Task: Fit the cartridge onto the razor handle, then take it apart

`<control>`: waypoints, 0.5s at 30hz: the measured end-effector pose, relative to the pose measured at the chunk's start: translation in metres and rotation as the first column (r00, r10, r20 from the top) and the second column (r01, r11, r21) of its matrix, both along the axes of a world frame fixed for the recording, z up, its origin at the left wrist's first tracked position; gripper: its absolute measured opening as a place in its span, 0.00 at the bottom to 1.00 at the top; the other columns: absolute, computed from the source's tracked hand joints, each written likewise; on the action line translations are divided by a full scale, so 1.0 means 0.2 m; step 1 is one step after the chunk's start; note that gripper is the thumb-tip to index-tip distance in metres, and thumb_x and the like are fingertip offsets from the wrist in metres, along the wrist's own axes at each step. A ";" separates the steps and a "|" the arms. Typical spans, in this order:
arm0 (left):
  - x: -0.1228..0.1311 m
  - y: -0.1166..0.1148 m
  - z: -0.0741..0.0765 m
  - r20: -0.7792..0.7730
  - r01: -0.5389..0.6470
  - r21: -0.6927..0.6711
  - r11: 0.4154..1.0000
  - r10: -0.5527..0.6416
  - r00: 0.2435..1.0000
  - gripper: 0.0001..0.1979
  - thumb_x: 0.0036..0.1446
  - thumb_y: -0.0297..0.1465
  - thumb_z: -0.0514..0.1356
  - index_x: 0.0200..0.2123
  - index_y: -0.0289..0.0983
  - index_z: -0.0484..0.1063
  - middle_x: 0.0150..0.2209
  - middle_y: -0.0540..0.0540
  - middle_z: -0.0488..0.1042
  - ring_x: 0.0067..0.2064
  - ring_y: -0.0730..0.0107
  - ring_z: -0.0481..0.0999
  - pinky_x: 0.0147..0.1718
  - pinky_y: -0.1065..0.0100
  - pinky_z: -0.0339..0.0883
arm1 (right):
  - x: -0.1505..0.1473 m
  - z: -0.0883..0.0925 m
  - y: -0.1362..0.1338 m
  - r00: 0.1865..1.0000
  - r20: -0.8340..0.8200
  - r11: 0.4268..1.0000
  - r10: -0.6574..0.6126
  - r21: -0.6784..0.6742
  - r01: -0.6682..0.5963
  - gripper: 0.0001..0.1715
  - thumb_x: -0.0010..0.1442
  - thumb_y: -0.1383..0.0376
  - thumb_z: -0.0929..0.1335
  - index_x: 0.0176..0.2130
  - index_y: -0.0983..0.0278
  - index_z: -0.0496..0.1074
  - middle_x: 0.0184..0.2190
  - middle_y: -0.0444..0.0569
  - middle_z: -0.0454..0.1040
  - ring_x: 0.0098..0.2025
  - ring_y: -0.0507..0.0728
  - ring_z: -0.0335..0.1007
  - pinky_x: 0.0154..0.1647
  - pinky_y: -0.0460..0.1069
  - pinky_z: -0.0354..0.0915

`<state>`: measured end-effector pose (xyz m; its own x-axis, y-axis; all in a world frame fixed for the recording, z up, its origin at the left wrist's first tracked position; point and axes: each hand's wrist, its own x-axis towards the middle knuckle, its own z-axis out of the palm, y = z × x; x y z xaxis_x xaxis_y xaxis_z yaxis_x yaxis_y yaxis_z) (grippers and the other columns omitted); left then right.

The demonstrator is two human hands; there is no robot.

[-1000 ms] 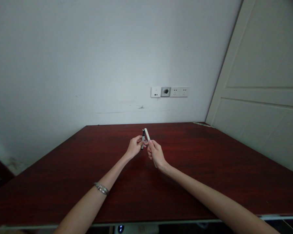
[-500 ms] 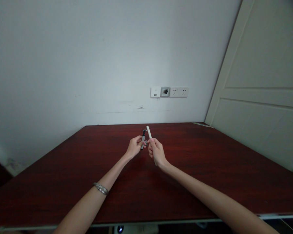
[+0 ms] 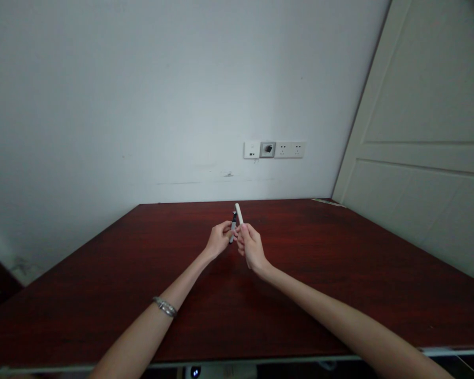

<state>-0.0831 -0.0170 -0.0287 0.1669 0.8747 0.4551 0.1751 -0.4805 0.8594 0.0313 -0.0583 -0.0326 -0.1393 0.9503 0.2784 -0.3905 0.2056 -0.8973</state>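
Note:
My left hand [image 3: 219, 238] is closed around a slim grey-and-black handled tool [image 3: 233, 226], held upright with a small T-shaped light head at its top. Its exact kind is too small to make out. In my right hand [image 3: 253, 247], a white rod [image 3: 239, 213] is gripped, slanting up and a little to the left, its lower part covered by the palm. The two hands are side by side above the table, fingers very close. The rod's upper end partly overlaps the tool's head from this view, and whether they touch I cannot tell.
A dark red wooden table [image 3: 174, 295] spreads under both arms. Behind it stands a white wall with a row of sockets [image 3: 274, 150]. A pale panelled door [image 3: 418, 126] borders the right side. A thin strip [image 3: 327, 202] lies at the back right edge.
My right hand and the white rod have shifted slightly left, toward the tool. The tool has turned a little, and its head now appears narrower and partly behind the rod.

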 end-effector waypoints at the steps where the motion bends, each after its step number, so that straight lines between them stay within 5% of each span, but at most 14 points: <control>1: 0.00 0.00 0.00 -0.002 -0.006 0.011 1.000 0.006 1.000 0.03 0.47 0.26 0.56 0.29 0.33 0.67 0.25 0.48 0.73 0.28 0.72 0.72 0.27 0.73 0.64 | 0.00 0.00 0.00 1.000 0.010 1.000 0.003 0.000 -0.003 0.21 0.53 0.47 0.62 0.29 0.62 0.59 0.15 0.34 0.49 0.13 0.43 0.39 0.10 0.40 0.39; 15: -0.01 0.00 0.00 -0.012 -0.023 0.005 1.000 0.023 1.000 0.04 0.47 0.25 0.56 0.29 0.33 0.69 0.25 0.48 0.73 0.26 0.72 0.72 0.25 0.74 0.63 | 0.04 0.01 0.00 0.993 0.100 0.997 0.063 -0.059 -0.057 0.22 0.53 0.46 0.61 0.29 0.62 0.59 0.14 0.33 0.48 0.13 0.44 0.38 0.11 0.41 0.39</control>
